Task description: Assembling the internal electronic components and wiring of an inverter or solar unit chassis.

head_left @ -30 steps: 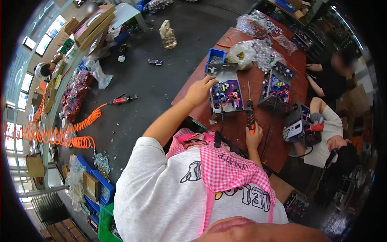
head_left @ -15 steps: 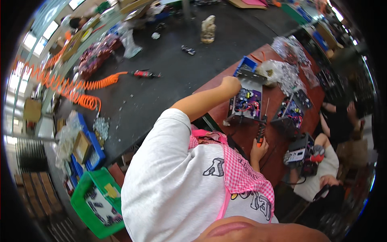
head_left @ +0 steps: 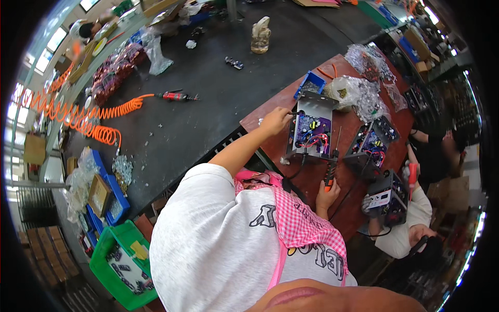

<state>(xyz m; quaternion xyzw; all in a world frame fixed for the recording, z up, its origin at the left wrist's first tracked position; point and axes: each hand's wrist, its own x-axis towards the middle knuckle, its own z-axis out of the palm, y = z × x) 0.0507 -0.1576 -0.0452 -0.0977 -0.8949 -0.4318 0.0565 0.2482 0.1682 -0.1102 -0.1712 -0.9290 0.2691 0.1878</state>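
The dark bench (head_left: 187,140) spreads across ten o'clock of the view, and the red table (head_left: 353,203) lies around two to three. On that table sits the open metal case (head_left: 319,106), its purple circuit board (head_left: 322,127) exposed; with the case as clock centre, a second open case (head_left: 370,143) stands near half past three, a silvery plastic bag (head_left: 371,106) at two, and a blue bin (head_left: 311,85) at twelve, just beyond the raised flap. The left hand (head_left: 275,121) is at nine o'clock, its fingers narrowed by a small dark piece (head_left: 294,113) at the case edge; whether they grip it, I cannot tell. The right hand (head_left: 326,195), at half past five, is wrapped around an orange-and-black screwdriver (head_left: 331,171), its thin shaft pointing toward one o'clock between the two cases. That bare shaft could scratch the board or snag the red and blue wires (head_left: 317,140) if the wrist swings toward eleven. A tug on the black cable (head_left: 301,165) at six o'clock could skew the case, and a loose pinch might drop the dark piece inside.
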